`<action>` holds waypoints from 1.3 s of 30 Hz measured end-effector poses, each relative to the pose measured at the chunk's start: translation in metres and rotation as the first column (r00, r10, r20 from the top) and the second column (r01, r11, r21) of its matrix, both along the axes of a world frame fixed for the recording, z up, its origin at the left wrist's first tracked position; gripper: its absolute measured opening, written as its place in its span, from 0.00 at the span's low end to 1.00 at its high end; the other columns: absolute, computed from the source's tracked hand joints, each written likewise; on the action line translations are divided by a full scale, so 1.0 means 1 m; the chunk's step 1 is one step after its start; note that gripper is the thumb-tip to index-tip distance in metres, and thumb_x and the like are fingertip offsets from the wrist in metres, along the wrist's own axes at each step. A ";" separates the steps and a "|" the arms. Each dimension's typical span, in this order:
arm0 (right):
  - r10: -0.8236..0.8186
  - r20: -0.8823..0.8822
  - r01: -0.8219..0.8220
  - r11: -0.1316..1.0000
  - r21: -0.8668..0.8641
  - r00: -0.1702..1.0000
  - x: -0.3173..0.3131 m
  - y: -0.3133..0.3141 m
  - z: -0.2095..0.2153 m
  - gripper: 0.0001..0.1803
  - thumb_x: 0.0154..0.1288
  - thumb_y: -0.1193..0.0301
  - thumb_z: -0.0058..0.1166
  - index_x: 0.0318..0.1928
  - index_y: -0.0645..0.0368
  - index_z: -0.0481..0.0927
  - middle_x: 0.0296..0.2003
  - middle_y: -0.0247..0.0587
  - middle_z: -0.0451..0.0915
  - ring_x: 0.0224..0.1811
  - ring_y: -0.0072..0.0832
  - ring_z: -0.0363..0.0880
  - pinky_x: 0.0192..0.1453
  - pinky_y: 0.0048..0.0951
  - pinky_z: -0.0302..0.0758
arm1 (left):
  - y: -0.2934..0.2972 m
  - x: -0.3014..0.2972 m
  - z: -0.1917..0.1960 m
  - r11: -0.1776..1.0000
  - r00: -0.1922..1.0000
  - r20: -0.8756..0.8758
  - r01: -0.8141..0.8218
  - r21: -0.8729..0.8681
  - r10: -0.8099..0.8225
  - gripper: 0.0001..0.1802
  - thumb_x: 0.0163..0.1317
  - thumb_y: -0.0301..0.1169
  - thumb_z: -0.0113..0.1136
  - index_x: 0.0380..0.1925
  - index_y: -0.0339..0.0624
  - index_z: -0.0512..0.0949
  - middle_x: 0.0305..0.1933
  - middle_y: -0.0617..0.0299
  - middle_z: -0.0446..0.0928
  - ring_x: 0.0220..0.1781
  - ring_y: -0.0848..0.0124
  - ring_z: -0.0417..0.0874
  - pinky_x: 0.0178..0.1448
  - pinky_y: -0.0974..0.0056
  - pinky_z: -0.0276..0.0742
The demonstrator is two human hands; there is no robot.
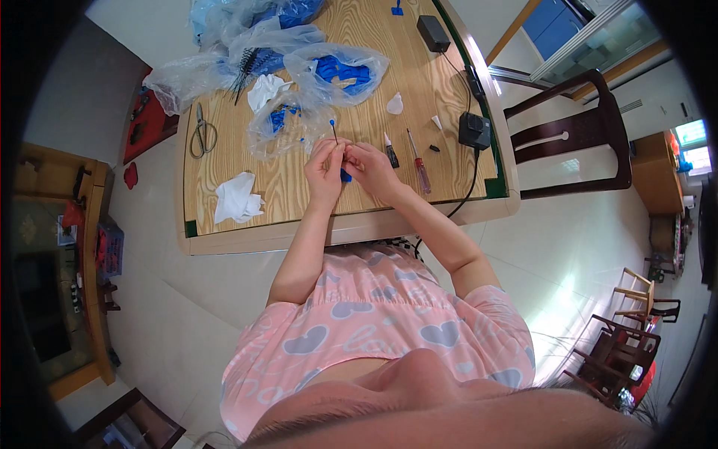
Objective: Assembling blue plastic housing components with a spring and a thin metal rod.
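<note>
Over the table's near edge my left hand (324, 172) is closed, its fingertips pinching a thin dark stick with a blue tip (333, 129) that points away from me. Right beside it, my right hand (372, 170) is also closed, thumb and fingers pressed together against the left fingertips. Whatever lies between the right fingers is hidden. A small blue piece (345, 176) shows between the two hands; I cannot tell whether it is held or lies on the table. Just right of my right hand lie a small white-and-black tube (391, 152) and a red-handled screwdriver (421, 168).
Clear plastic bags with blue parts (348, 73) cover the far left of the wooden table (280, 198). Scissors (201, 136) and a crumpled white tissue (238, 199) lie left. A black box with a cable (474, 131) sits right, near a dark wooden chair (572, 138).
</note>
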State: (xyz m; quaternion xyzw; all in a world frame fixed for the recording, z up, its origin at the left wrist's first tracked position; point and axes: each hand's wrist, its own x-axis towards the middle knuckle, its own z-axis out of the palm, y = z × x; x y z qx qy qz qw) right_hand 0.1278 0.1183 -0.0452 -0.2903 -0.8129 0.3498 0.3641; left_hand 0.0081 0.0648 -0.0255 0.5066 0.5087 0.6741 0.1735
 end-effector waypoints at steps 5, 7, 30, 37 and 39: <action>0.009 -0.007 -0.009 1.000 0.001 1.000 -0.001 -0.001 0.001 0.08 0.54 0.73 0.60 0.29 0.60 0.74 0.27 0.41 0.72 0.33 0.40 0.74 0.36 0.39 0.70 | 0.000 -0.001 -0.002 1.000 1.000 -0.001 -0.001 0.006 0.001 0.06 0.62 0.21 0.54 0.33 0.31 0.80 0.37 0.56 0.80 0.42 0.65 0.78 0.49 0.65 0.72; 0.012 -0.017 -0.012 1.000 0.004 1.000 -0.001 -0.001 0.001 0.08 0.54 0.73 0.61 0.29 0.60 0.74 0.27 0.41 0.72 0.33 0.41 0.74 0.36 0.39 0.70 | 0.000 -0.001 -0.002 1.000 1.000 0.008 0.000 -0.008 0.000 0.06 0.63 0.21 0.54 0.33 0.31 0.80 0.37 0.56 0.80 0.42 0.65 0.78 0.50 0.64 0.72; 0.002 0.001 -0.002 1.000 0.010 1.000 0.000 -0.001 0.002 0.08 0.55 0.72 0.61 0.33 0.59 0.76 0.27 0.41 0.73 0.33 0.40 0.74 0.36 0.39 0.71 | -0.002 0.000 -0.001 1.000 0.999 0.040 0.004 -0.016 -0.003 0.05 0.62 0.20 0.54 0.33 0.31 0.80 0.37 0.56 0.80 0.43 0.66 0.78 0.50 0.65 0.72; 0.006 -0.005 -0.006 1.000 0.006 1.000 -0.001 -0.001 0.001 0.07 0.55 0.73 0.61 0.33 0.59 0.76 0.28 0.40 0.73 0.33 0.39 0.74 0.36 0.38 0.71 | -0.002 0.000 -0.001 1.000 1.000 0.023 0.005 -0.009 -0.004 0.05 0.62 0.21 0.54 0.33 0.31 0.80 0.37 0.56 0.80 0.43 0.66 0.78 0.50 0.65 0.72; 0.008 -0.009 -0.008 1.000 0.008 1.000 -0.001 -0.001 0.001 0.07 0.55 0.73 0.61 0.33 0.59 0.76 0.27 0.40 0.73 0.32 0.39 0.74 0.36 0.38 0.71 | -0.002 0.000 -0.001 1.000 1.000 0.023 0.000 -0.012 0.000 0.05 0.62 0.21 0.54 0.33 0.31 0.80 0.37 0.56 0.80 0.43 0.66 0.78 0.50 0.65 0.72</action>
